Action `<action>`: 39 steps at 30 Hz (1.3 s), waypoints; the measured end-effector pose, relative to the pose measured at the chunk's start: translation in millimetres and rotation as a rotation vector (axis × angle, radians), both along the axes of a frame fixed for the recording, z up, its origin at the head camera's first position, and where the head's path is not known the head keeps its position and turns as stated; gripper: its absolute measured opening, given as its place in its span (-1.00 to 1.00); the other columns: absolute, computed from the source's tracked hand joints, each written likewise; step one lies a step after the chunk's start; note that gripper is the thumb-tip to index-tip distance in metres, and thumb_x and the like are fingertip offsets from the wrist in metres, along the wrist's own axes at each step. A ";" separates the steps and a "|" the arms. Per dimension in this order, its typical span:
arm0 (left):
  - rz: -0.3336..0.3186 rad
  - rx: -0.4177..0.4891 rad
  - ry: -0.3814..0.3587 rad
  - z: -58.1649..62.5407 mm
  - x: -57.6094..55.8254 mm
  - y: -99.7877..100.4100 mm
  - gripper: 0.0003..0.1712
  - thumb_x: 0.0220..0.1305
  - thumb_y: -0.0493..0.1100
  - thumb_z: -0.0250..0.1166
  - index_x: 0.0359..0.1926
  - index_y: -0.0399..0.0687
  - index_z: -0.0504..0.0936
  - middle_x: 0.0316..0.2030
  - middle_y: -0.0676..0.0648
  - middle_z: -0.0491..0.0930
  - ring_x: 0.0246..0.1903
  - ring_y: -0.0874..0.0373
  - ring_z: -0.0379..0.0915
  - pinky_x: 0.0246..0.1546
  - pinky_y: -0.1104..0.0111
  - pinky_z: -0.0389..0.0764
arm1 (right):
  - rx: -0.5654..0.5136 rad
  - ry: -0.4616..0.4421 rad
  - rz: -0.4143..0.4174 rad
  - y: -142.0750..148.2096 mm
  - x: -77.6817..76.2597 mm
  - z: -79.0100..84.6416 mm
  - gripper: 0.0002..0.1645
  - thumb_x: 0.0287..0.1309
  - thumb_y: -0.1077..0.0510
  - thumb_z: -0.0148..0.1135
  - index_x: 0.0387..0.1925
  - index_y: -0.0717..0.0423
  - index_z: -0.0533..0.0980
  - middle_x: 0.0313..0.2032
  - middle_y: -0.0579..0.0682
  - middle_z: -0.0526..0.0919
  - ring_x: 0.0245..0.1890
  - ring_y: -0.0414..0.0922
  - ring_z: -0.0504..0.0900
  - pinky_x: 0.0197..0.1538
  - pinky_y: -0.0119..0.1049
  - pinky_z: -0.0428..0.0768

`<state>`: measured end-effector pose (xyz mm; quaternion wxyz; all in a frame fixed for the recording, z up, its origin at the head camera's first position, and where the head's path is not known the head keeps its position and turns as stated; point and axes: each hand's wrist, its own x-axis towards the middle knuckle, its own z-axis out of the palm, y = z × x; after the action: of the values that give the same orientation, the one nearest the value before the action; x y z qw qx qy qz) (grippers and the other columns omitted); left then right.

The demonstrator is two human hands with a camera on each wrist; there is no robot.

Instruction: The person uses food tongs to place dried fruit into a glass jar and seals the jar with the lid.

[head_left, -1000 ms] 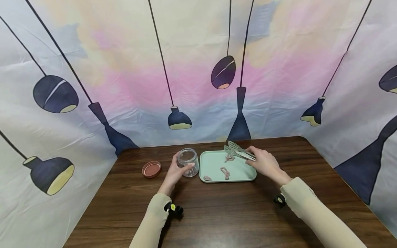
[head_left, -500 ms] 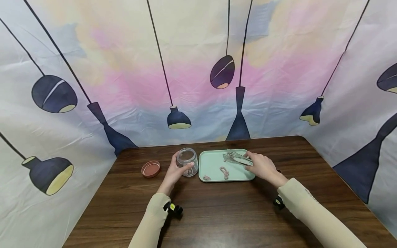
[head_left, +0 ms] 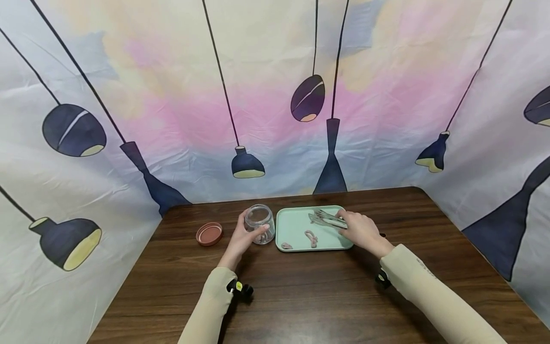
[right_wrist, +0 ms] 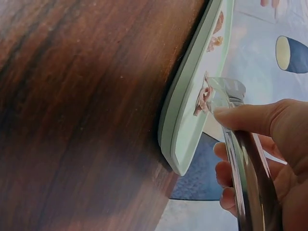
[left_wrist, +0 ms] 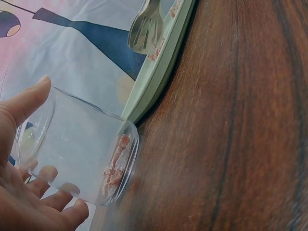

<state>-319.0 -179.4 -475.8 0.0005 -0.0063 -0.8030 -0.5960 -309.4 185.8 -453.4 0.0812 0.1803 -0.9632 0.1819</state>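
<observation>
My left hand (head_left: 242,238) grips a clear jar (left_wrist: 77,144) with no lid on it, thumb on one side and fingers round the other. Pinkish, meat-like strips (left_wrist: 113,174) lie on the jar's bottom. In my right hand (head_left: 364,233) are metal tongs (head_left: 328,219) with slotted heads, held low over a pale green tray (head_left: 333,244). Their heads are right at a pink strip (right_wrist: 203,98) near the tray's back, mostly hidden by them in the head view. A looped strip (head_left: 311,239) and a smaller piece (head_left: 286,246) lie nearer the tray's front.
A reddish-brown round lid (head_left: 209,234) lies on the dark wooden table (head_left: 292,296), left of the jar. The tray stands close to the jar's right side. Behind the table hangs a cloth (head_left: 185,95) printed with lamps.
My right hand has brought the tongs down to the strip at the tray's back, and their heads have come closer together. The left hand and the jar have stayed in place.
</observation>
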 end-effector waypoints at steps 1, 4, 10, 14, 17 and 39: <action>-0.001 0.001 0.001 0.3 0.0 0.0 0.17 0.14 0.16 0.52 0.57 0.07 0.00 0.41 -0.28 0.22 0.41 -0.24 0.13 0.30 -0.20 0.22 | -0.003 0.004 0.001 -0.2 0.2 0.3 -0.54 0.20 0.18 0.42 0.12 0.11 0.55 -0.28 0.04 0.68 -0.72 -0.16 0.32 -0.61 -0.27 0.23; -0.002 0.003 0.004 0.8 0.0 0.4 0.17 0.13 0.15 0.53 0.57 0.09 0.00 0.41 -0.27 0.23 0.41 -0.23 0.13 0.31 -0.19 0.22 | -0.018 0.005 0.002 -0.1 1.4 1.0 -0.56 0.20 0.18 0.42 0.12 0.11 0.56 -0.28 0.06 0.69 -0.73 -0.15 0.31 -0.61 -0.27 0.23; -0.008 0.007 0.007 0.4 -1.3 0.6 0.16 0.13 0.14 0.53 0.57 0.10 0.00 0.40 -0.25 0.24 0.42 -0.20 0.13 0.32 -0.18 0.21 | -0.068 -0.011 -0.014 1.7 3.3 3.6 -0.55 0.21 0.16 0.42 0.13 0.11 0.57 -0.43 0.02 0.64 -0.77 -0.14 0.26 -0.62 -0.26 0.21; -0.006 0.012 0.005 1.2 -0.8 0.4 0.15 0.14 0.13 0.53 0.56 0.12 0.01 0.40 -0.24 0.24 0.41 -0.20 0.14 0.31 -0.18 0.21 | -0.107 -0.027 -0.032 2.8 2.6 7.2 -0.53 0.23 0.13 0.41 0.16 0.08 0.56 -0.62 -0.08 0.47 -0.78 -0.17 0.18 -0.62 -0.26 0.19; -0.005 0.008 0.004 1.4 -0.3 0.3 0.14 0.14 0.13 0.53 0.56 0.12 0.01 0.40 -0.25 0.24 0.41 -0.21 0.14 0.31 -0.19 0.22 | -0.131 -0.046 -0.042 4.0 1.1 10.2 -0.52 0.25 0.11 0.40 0.19 0.06 0.54 -0.67 -0.06 0.42 -0.78 -0.18 0.14 -0.63 -0.27 0.18; -0.021 0.013 0.002 1.8 0.2 0.2 0.14 0.22 0.08 0.49 0.58 0.02 -0.05 0.44 -0.33 0.17 0.43 -0.26 0.08 0.33 -0.22 0.16 | -0.730 -0.461 -0.028 16.8 -3.7 25.7 -0.32 0.25 -0.01 0.41 0.32 0.10 0.43 -0.06 0.14 0.67 -0.43 0.15 0.53 -0.35 0.03 0.53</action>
<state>-318.8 -179.2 -474.0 -0.0049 -0.0152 -0.7990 -0.6011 -313.2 202.7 -427.7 -0.0752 0.0813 -0.8310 0.5452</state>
